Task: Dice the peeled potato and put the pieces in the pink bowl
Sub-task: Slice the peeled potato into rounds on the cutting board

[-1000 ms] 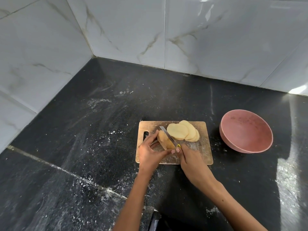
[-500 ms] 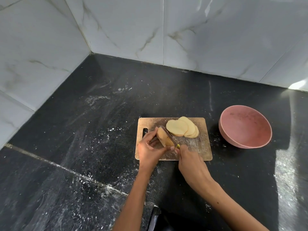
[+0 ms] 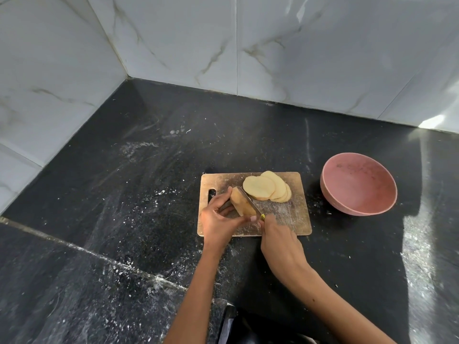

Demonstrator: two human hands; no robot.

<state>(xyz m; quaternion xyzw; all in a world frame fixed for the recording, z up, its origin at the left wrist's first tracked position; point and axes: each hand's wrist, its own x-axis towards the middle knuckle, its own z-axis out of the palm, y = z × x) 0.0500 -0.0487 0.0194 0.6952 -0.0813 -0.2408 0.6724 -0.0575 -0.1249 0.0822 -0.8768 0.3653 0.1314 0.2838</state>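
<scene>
The uncut end of the peeled potato [image 3: 241,204] lies on the wooden cutting board [image 3: 295,217], with the left hand [image 3: 219,220] curled round it from the near-left side, thumb and fingers pinching its flanks. A fan of cut slices [image 3: 267,189] leans just beside it, towards the far right of the board. The right hand [image 3: 279,238] is closed on the handle of a knife [image 3: 249,201], whose blade sits against the cut face of the potato.

The potato looks firm and dense, stiff enough to resist the blade, yet wet and starchy on its peeled surface, so it is likely to be slippery. The remaining end piece is short and rounded, which leaves little to hold; the safest grip is probably on its back and sides, fingertips tucked away from the edge. The slices should be light, brittle and apt to slide when stacked. The pink bowl [image 3: 359,209] stands on the black worktop [image 3: 149,194] right of the board, holding no potato.
</scene>
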